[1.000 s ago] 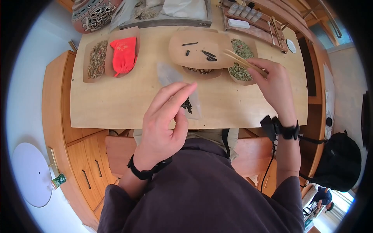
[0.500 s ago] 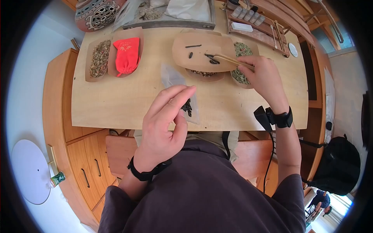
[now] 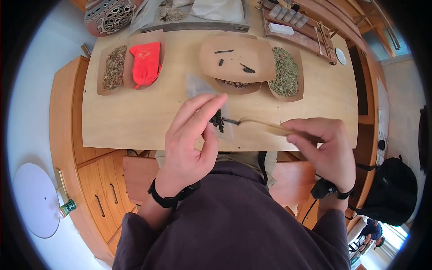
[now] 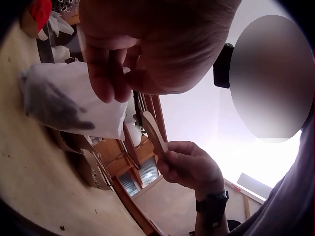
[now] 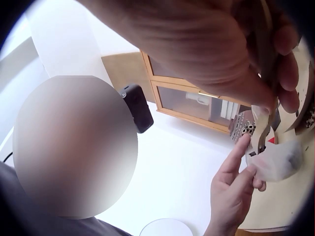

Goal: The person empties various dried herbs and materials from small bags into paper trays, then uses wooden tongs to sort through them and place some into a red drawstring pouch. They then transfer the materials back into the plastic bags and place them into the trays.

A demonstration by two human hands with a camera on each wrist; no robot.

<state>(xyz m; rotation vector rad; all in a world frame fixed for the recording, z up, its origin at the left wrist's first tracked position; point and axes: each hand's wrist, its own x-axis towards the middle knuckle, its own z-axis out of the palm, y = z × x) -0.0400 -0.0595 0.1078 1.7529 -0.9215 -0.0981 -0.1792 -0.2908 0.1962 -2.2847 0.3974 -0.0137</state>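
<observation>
The left hand (image 3: 191,135) pinches the edge of a translucent white bag (image 4: 59,98) that holds dark pieces (image 3: 218,120). Its mouth faces right in the head view. In the right hand (image 3: 326,144) are wooden tweezers (image 3: 265,125), whose tips hold a thin dark strip (image 3: 231,121) at the bag's mouth. In the right wrist view the tweezer tips (image 5: 262,142) are beside the left fingers. A brown paper tray (image 3: 234,63) bears a few dark strips (image 3: 247,68) and rests over another tray with chopped bits (image 3: 238,84).
Behind stand a tray of green dried herb (image 3: 285,74), a tray of mixed dried herb (image 3: 114,68) and a red pouch (image 3: 146,63) in a paper tray. At the back are a grey-framed tray (image 3: 193,26), a patterned pot (image 3: 110,17) and a wooden rack with small bottles (image 3: 288,17).
The right hand has brought the tweezers from the paper tray down to the bag, carrying a dark strip. Fewer strips lie on the tray. The left hand stays nearly where it was.
</observation>
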